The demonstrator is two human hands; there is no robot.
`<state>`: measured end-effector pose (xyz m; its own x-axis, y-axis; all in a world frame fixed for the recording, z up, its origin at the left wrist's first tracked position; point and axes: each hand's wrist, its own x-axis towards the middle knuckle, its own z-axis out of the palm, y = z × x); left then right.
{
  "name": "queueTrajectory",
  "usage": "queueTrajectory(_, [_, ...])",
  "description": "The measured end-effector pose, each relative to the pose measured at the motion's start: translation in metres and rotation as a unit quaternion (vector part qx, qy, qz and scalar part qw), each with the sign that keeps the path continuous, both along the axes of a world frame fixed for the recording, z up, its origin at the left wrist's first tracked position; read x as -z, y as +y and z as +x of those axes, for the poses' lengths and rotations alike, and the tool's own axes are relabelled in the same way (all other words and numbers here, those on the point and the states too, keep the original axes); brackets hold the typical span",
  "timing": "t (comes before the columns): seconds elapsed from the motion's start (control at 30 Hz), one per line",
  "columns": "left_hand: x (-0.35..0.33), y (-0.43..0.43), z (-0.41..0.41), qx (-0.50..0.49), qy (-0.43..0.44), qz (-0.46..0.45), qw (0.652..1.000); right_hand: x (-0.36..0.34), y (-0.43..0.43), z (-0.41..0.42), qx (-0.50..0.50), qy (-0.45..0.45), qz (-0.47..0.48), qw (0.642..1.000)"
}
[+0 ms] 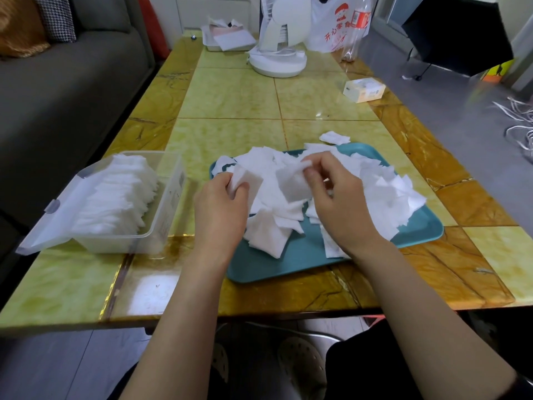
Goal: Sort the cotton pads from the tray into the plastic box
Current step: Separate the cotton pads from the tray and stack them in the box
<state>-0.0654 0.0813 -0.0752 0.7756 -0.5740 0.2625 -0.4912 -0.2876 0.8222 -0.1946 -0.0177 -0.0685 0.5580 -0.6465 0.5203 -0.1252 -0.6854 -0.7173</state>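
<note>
White cotton lies in two places. The clear box (170, 194) stands on the bench (230, 93) to the person's left with its lid folded open. It holds a long row of boxed pads (115, 197) set on edge, running from the far end to the near wall, with a strip of room along the right side.

Just right of it, the teal tray (288, 255) carries a loose heap of pads (383, 197). They overlap at all angles across most of the tray, and only the near edge is bare. One stray pad (334, 137) lies on the bench just past the tray's far rim.

Both hands work above the heap. The left grip (222, 203) is curled round a small stack (248, 180) of gathered pads. The right grip (337, 203) pinches a single pad (294, 183) by its upper edge between thumb and fingertips, raised off the heap beside the stack.

Going by the two piles, the job looks somewhere near its middle, with a good share boxed and a comparable share on the tray. The step in hand seems to be squaring singles into a stack for the box. What remains, as far as can be seen, is:

- the held stack
- the whole heap on the tray
- the stray pad

Whether the box has room for all of them cannot be told.
</note>
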Motion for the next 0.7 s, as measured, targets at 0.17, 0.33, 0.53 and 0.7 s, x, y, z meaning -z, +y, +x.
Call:
queueTrajectory(0.17, [0.004, -0.001, 0.003, 0.069, 0.075, -0.009, 0.995, -0.002, 0.01, 0.004, -0.166, 0.086, 0.095, 0.978])
queueTrajectory(0.33, [0.003, -0.002, -0.002, 0.143, 0.127, 0.011, 0.981, -0.002, 0.011, 0.006, -0.147, 0.069, 0.122, 0.979])
queueTrajectory(0.53, [0.0, -0.003, -0.011, 0.193, 0.163, 0.034, 0.967, 0.004, 0.005, 0.005, -0.052, 0.058, 0.07, 0.995])
queueTrajectory(0.7, [0.001, -0.004, -0.013, 0.191, 0.144, 0.037, 0.97, 0.007, 0.005, 0.006, -0.038, 0.055, 0.057, 0.996])
